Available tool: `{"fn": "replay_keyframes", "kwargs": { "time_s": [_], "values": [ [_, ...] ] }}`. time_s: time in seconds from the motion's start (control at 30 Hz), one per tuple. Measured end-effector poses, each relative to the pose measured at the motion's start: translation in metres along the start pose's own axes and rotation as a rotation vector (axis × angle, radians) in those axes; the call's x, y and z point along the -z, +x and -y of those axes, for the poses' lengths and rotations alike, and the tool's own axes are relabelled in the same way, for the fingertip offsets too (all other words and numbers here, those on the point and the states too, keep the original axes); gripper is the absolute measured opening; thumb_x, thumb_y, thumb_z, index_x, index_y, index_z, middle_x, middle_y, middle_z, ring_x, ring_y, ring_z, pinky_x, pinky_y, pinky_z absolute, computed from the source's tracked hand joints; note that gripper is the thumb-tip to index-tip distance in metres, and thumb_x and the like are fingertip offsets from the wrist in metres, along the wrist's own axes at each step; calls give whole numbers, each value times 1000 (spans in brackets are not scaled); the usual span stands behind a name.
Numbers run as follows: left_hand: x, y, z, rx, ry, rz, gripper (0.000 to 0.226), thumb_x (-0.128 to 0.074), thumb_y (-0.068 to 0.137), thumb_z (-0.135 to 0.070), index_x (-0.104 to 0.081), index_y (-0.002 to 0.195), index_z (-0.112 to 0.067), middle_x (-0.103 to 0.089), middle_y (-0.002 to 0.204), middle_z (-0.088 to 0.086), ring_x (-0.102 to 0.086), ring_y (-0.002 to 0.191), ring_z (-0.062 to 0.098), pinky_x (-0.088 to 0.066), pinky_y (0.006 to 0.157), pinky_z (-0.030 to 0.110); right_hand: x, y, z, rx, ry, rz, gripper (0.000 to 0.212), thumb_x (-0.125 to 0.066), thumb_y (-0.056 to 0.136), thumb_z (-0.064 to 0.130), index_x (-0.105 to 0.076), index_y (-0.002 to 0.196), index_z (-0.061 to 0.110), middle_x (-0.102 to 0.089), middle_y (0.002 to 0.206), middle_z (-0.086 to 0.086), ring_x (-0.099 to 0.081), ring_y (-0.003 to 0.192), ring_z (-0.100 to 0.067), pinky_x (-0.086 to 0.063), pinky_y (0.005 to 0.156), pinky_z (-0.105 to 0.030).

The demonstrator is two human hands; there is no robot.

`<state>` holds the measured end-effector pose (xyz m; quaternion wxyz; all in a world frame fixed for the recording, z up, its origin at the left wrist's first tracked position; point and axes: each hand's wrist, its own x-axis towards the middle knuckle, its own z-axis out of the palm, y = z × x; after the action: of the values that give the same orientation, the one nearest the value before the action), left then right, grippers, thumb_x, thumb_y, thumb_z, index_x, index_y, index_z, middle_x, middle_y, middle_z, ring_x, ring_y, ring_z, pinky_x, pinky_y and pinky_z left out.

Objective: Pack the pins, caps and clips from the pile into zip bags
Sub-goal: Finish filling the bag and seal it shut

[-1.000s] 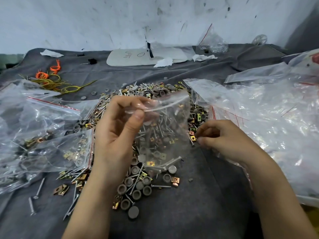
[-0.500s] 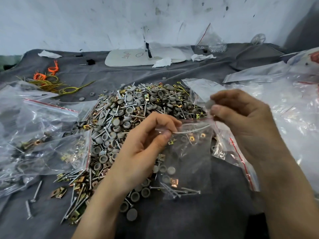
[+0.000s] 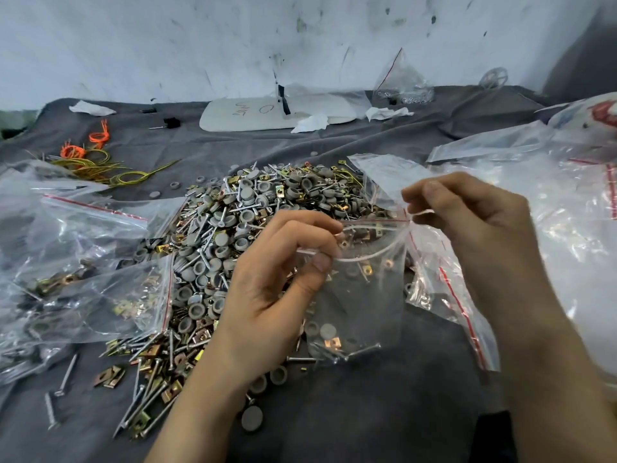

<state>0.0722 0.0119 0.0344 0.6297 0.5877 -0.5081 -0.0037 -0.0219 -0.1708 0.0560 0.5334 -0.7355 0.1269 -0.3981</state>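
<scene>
fingers (image 3: 300, 228) of left hand (image 3: 263, 295) pinching mouth of small clear plastic zip bag (image 3: 364, 295), right hand (image 3: 474, 228) pinching opposite corner, at edge of grey-and-brass hardware pile (image 3: 240, 208)

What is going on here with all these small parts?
A person holds a small zip bag over the grey cloth: the left hand and the right hand each pinch one end of its mouth. A few pins, caps and clips lie inside. The pile sits behind it; filled bags lie at the left.
</scene>
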Motion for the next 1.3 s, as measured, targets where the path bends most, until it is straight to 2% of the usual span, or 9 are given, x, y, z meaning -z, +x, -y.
{"fn": "replay_keyframes", "kwargs": {
  "time_s": [0.13, 0.2, 0.27, 0.43, 0.6, 0.77, 0.97, 1.17, 1.3],
  "values": [
    [1, 0, 0, 37, -26, -53, 14, -49, 94, -20, -62, 95, -24, -62, 111, -4, -61, 110, 26, -50, 85, 33, -9, 6, -53, -336, -363, 90, 13, -68, 87, 13, -70, 79, 23, -68, 76, 4, -63, 75, -14, -48, 68, -22],
    [3, 0, 0, 26, -10, -64, 13, -48, 94, -18, -59, 89, -23, -62, 111, 2, -61, 109, 25, -49, 85, 27, -12, 5, -61, -332, -569, 240, 8, -74, 81, 14, -73, 84, 21, -64, 79, 5, -57, 74, -11, -39, 60, -16],
    [3, 0, 0, 19, 19, -64, 12, -48, 95, -16, -58, 91, -22, -62, 110, 7, -61, 108, 22, -46, 85, 21, -12, 8, -60, -278, -699, 358, 11, -77, 78, 15, -75, 88, 18, -61, 89, 2, -55, 82, -15, -36, 64, -23],
    [3, 0, 2, 23, 30, -57, 11, -48, 94, -15, -57, 95, -21, -61, 110, 7, -61, 107, 16, -45, 84, 19, -15, 7, -52, -258, -790, 442, 11, -74, 81, 12, -73, 92, 14, -59, 95, 0, -56, 90, -20, -44, 77, -30],
    [3, 0, 4, 14, 50, -64, 12, -48, 95, -15, -57, 95, -21, -62, 110, 4, -60, 108, 14, -44, 87, 19, -15, 0, -48, -322, -736, 484, 13, -73, 81, 9, -65, 86, 19, -62, 79, -1, -56, 72, -16, -44, 63, -28],
    [2, -1, 2, 5, 53, -57, 12, -47, 95, -15, -58, 95, -22, -62, 110, 5, -61, 108, 17, -45, 84, 19, -14, 1, -38, -261, -570, 351, 16, -74, 81, 8, -67, 91, 19, -70, 88, -3, -66, 83, -18, -54, 72, -33],
    [-1, -1, -2, -98, 140, -22, 12, -48, 97, -13, -59, 95, -18, -62, 111, 2, -62, 108, 23, -45, 87, 28, -6, -7, 20, 186, 92, 41, 21, -78, 76, 11, -66, 83, 27, -73, 81, 9, -70, 77, -7, -53, 71, -16],
    [-5, -3, 0, -128, 142, -28, 12, -47, 97, -12, -58, 96, -14, -62, 110, 8, -61, 106, 26, -46, 86, 34, -7, -14, 37, 257, -96, 213, 10, -77, 77, 22, -69, 83, 23, -72, 85, 1, -68, 85, -24, -55, 78, -45],
    [-3, -2, 2, -107, 117, -63, 13, -47, 97, -14, -59, 98, -18, -62, 110, 4, -63, 105, 27, -45, 87, 28, -3, -10, 30, 203, -24, 11, 7, -68, 84, 28, -70, 85, 21, -73, 86, 2, -68, 79, -9, -53, 70, -18]
  ]
}}
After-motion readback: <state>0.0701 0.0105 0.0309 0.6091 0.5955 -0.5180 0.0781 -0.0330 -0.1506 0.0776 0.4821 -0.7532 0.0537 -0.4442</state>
